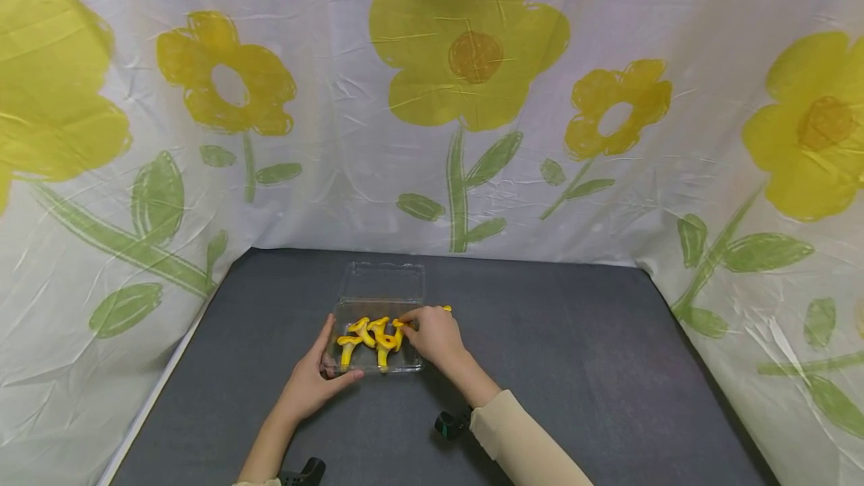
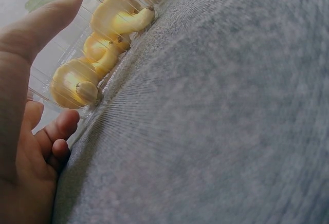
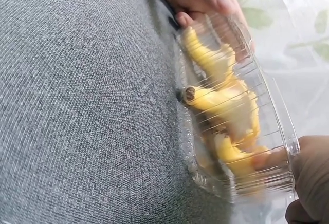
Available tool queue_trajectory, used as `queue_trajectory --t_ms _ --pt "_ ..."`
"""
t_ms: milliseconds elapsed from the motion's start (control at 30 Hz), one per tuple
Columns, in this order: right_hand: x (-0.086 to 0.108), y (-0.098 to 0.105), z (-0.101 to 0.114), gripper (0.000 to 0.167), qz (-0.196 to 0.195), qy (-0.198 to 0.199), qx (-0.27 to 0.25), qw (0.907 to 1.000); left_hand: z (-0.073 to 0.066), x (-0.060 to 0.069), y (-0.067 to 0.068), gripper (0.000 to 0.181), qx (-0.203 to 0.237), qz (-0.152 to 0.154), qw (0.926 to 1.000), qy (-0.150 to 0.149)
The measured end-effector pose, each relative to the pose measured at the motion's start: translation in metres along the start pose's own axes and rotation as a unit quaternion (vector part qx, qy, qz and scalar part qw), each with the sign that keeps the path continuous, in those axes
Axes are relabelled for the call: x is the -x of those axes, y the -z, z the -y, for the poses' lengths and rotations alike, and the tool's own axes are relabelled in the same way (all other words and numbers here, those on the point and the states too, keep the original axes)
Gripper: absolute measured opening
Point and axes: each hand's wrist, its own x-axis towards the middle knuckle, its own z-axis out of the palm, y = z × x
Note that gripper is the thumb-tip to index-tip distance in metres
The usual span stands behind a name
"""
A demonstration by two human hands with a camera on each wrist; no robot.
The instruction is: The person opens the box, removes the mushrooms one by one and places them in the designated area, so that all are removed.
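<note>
Currently, your left hand (image 1: 313, 385) is clasping the container (image 1: 408, 364) at its left edge; your right hand (image 1: 434, 332) is pinching a mushroom (image 1: 398, 336) near the right.

The mushrooms (image 1: 383, 356) near seven o'clock in the head view were bright yellow, one stem end dark brown in the right wrist view, and their box (image 1: 364, 361) was clear and colourless. The table (image 1: 574, 358) was dark grey, flecked paler up close. The whitish backdrop (image 1: 337, 208) bore yellow flowers, the twelve-o'clock one (image 1: 475, 57) orange-centred, with green stems and leaves. The five-o'clock sleeve (image 1: 523, 433) was plain beige.
</note>
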Motion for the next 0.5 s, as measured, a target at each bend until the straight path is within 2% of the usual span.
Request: queue_trajectory --t_ms 267,500 --pt "0.0017 0.0011 0.0006 0.013 -0.018 0.028 0.022 0.9992 0.0019 -0.0002 0.0004 0.125 -0.001 -0.002 1.0 -0.002" --pt "0.0019 0.0039 -0.0006 0.014 -0.027 0.034 0.033 0.9985 0.0011 -0.0003 0.0 0.125 0.002 0.001 1.0 -0.004"
